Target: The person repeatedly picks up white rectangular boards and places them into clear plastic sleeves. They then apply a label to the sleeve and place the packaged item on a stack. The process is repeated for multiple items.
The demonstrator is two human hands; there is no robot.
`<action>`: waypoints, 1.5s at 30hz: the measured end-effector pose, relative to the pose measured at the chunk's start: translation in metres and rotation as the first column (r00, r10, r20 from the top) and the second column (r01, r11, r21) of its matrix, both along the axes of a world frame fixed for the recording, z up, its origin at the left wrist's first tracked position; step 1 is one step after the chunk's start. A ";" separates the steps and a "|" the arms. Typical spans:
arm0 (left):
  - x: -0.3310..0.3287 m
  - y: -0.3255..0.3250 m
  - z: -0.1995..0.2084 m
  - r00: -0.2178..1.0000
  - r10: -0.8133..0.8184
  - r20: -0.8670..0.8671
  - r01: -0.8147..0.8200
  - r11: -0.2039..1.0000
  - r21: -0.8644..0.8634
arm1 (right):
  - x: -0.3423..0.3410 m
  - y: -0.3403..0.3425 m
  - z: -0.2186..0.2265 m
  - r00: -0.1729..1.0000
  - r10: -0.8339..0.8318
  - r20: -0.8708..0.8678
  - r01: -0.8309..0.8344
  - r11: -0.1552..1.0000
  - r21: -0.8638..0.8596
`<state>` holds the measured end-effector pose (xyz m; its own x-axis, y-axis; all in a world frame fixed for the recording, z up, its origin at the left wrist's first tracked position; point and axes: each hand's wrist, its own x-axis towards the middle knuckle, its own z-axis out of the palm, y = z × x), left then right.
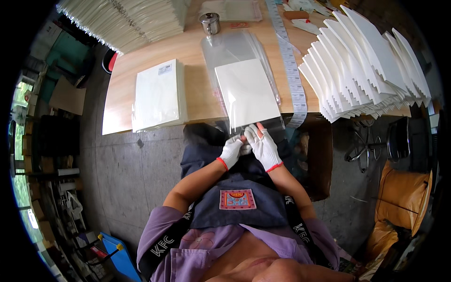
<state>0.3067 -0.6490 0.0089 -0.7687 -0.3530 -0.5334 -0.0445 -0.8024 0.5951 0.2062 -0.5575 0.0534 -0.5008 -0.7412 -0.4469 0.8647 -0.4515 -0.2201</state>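
Observation:
Both my hands wear white gloves with red cuffs and meet at the table's near edge. My left hand (231, 151) pinches the open end of a clear plastic bag (235, 47) that lies on the wooden table (195, 89). My right hand (263, 146) grips the same bag end beside it, fingers partly spread. A white sheet pack (248, 91) sits inside the bag's near part.
A bagged stack of white sheets (157, 96) lies to the left. A fanned pile of white sheets (366, 66) fills the right side, another pile (127, 19) the far left. A small metal cup (210, 22) and a label strip (291, 66) are beyond. A brown box (319, 155) stands below.

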 end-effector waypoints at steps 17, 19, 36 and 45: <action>0.033 -0.065 0.049 0.965 0.003 0.261 0.098 0.923 -0.373 | -0.048 -0.067 0.042 -0.770 0.576 -0.273 0.505 0.813 0.289; 0.037 -0.067 0.046 0.965 -0.016 0.263 0.112 0.929 -0.354 | -0.029 -0.065 0.055 -0.787 0.583 -0.202 0.478 0.782 0.400; 0.044 -0.064 0.052 0.974 0.094 0.207 -0.021 0.945 -0.327 | -0.071 0.016 0.046 0.762 0.154 -0.629 0.096 0.934 0.345; 0.065 -0.077 0.033 0.931 0.247 0.267 0.206 0.248 -0.947 | -0.146 0.231 -0.074 -0.004 0.999 -0.041 0.576 0.036 0.817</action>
<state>0.3715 -0.7264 0.0418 -0.6286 -0.7771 0.0325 -0.3850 0.3472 0.8551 0.0605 -0.3269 -0.0203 -0.7901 -0.5180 -0.3279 -0.4437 0.8522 -0.2773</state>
